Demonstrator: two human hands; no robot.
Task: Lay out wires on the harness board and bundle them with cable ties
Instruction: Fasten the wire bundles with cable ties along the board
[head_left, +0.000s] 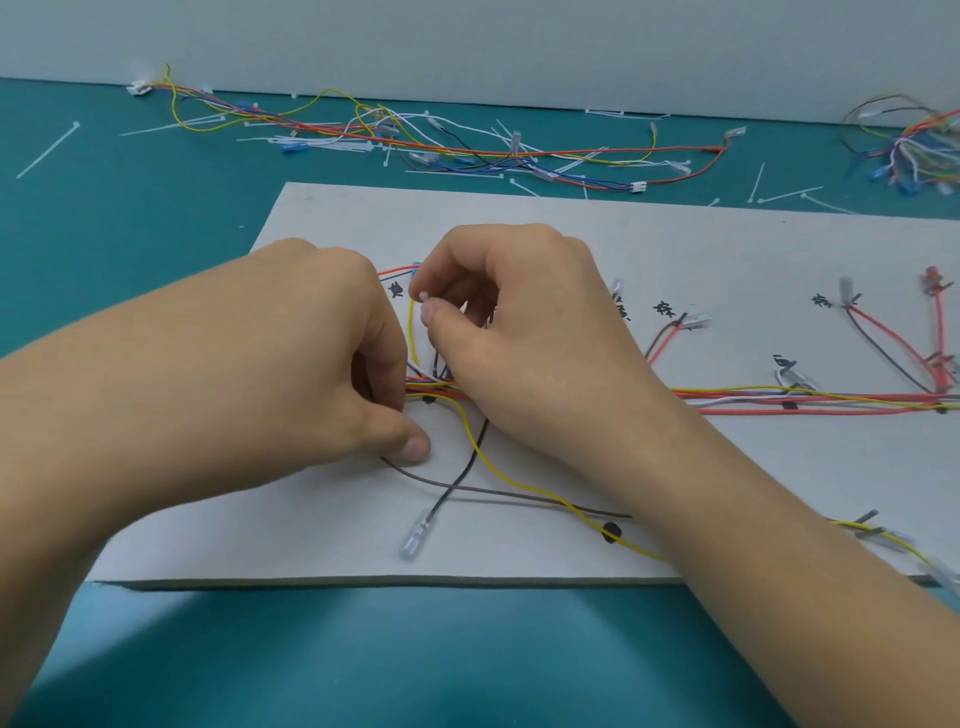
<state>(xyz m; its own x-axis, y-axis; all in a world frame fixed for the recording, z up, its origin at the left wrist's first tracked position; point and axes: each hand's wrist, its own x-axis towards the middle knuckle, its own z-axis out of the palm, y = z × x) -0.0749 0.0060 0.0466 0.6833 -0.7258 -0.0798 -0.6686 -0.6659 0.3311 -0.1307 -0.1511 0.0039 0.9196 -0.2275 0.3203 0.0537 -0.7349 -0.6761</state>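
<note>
Your right hand (519, 332) pinches the white tip of what looks like a cable tie (423, 296) between thumb and forefinger, just above the wire bundle (779, 397), probably to cinch it. Your left hand (311, 353) curls at the junction with its thumb pressed to the harness board (779, 467), likely to steady things. Whether its fingers grip wires is hidden.

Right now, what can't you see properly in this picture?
Head view:
- Wire bundle under the left hand and right hand: covered by them.
- White bit pinched in the right fingers: too small to identify.
- Handwritten labels on the board: blurred.
- Loose wires at the right edge: blurred, cut off.
</note>
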